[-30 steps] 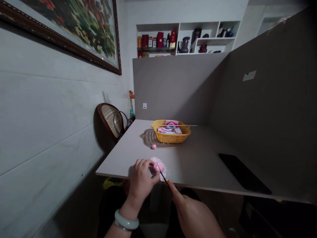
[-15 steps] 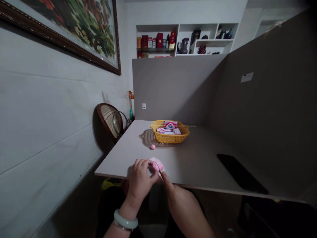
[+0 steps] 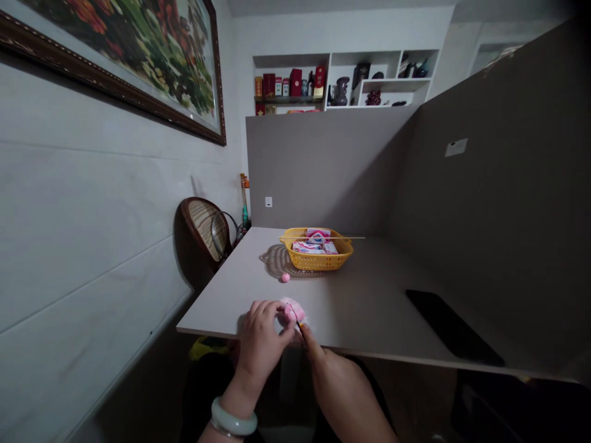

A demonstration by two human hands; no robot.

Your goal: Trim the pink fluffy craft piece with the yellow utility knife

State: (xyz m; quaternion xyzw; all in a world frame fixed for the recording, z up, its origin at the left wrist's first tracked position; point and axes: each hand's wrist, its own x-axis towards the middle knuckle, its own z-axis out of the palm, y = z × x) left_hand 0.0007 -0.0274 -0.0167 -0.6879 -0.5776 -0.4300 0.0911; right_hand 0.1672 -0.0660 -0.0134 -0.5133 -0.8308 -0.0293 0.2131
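Near the table's front edge, my left hand (image 3: 264,329) pinches a soft-looking pink lump (image 3: 290,312) between thumb and fingers. My right hand (image 3: 335,375) grips a thin, dark knife-like tool (image 3: 299,327) with a yellow part, index finger stretched along it. Its tip lies against the pink lump; how deep it goes I cannot tell. Pale pink bits or a sheet lie under and around the lump, partly hidden by my fingers. Farther back on the table rests a small pink ball (image 3: 285,278), apart from both hands.
Behind the ball stands a yellow basket (image 3: 318,263) holding pink-and-white packets (image 3: 317,236), a thin stick (image 3: 353,238) lying across its rim. A flat black object (image 3: 452,323) lies at the right. Grey panels (image 3: 323,172) border the table's back and right; a chair (image 3: 205,227) stands left.
The view has tilted slightly, so the scene sits a little lower. Both hands keep their hold on the lump and the tool, with hardly any shift.
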